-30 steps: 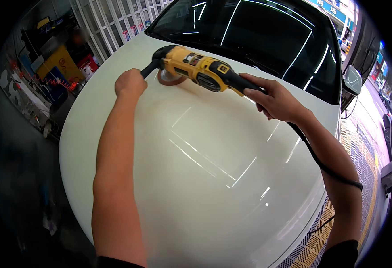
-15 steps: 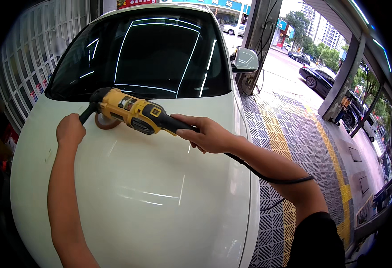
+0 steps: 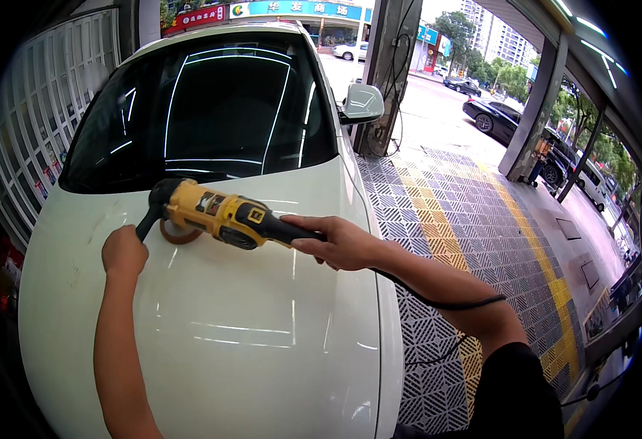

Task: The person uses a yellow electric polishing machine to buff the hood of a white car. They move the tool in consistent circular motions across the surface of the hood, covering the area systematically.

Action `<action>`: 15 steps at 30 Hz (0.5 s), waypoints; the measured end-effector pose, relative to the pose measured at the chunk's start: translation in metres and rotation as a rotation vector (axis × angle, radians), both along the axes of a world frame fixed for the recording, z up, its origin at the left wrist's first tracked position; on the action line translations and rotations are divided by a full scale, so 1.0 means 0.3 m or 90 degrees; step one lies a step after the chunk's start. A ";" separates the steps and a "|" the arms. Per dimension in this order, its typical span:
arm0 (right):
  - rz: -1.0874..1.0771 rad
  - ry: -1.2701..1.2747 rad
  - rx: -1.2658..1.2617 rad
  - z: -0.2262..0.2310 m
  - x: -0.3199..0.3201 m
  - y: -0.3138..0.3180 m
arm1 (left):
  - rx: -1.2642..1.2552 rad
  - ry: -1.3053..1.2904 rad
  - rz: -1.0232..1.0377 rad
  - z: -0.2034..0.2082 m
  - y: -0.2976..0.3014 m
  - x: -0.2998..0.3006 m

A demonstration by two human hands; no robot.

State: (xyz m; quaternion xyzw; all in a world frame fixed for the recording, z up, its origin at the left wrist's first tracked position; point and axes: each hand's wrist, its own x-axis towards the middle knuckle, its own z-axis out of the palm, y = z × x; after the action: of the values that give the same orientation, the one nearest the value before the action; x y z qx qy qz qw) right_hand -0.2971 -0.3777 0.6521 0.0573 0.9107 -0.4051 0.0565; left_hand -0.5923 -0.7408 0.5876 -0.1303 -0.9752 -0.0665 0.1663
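A yellow and black power polisher (image 3: pixel 215 212) lies across the far part of a white car's hood (image 3: pixel 226 380), below the windshield. Its round brown pad (image 3: pixel 179 233) rests on the paint, partly hidden under the machine's head. My left hand (image 3: pixel 125 250) is closed round the black side handle (image 3: pixel 148 221) at the polisher's head. On the right, my right hand (image 3: pixel 339 243) grips the black rear handle, its fingers wrapped about it. From that end a black cord (image 3: pixel 438 304) runs back over my right forearm.
The dark windshield (image 3: pixel 226 110) rises beyond the hood, with a side mirror (image 3: pixel 362 103) at its right. A pillar (image 3: pixel 384 80) with hanging cables stands past the mirror. Patterned grey and yellow floor tiles (image 3: pixel 445 219) lie along the car's right side; a white lattice gate (image 3: pixel 57 95) stands left.
My view has shifted, so the car sits lower and further left in it. Against the hood, the polisher and both hands have moved slightly right and nearer. Both grips stay the same.
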 end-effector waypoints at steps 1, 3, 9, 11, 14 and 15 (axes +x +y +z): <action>0.015 -0.035 -0.007 -0.038 -0.028 -0.031 | 0.001 0.003 0.019 -0.040 -0.082 0.026; 0.107 0.034 0.001 -0.121 -0.074 -0.138 | 0.000 -0.021 0.064 -0.072 -0.270 0.102; 0.347 0.063 -0.012 -0.159 -0.103 -0.620 | 0.043 -0.029 0.256 -0.187 -0.999 0.546; 0.404 0.081 -0.020 -0.207 -0.095 -0.778 | 0.072 -0.080 0.358 -0.289 -1.216 0.681; 0.470 0.097 -0.022 -0.274 -0.059 -0.950 | 0.051 -0.103 0.463 -0.328 -1.366 0.904; 0.497 0.136 -0.053 -0.355 -0.069 -0.996 | 0.015 -0.010 0.372 -0.360 -1.461 1.001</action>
State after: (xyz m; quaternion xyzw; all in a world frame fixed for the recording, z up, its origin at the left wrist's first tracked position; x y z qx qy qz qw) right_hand -0.3178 -0.6765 0.5456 -0.3372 0.8476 -0.3936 0.1135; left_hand -0.2920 -1.1791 0.4795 0.1587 -0.9717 -0.0280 0.1726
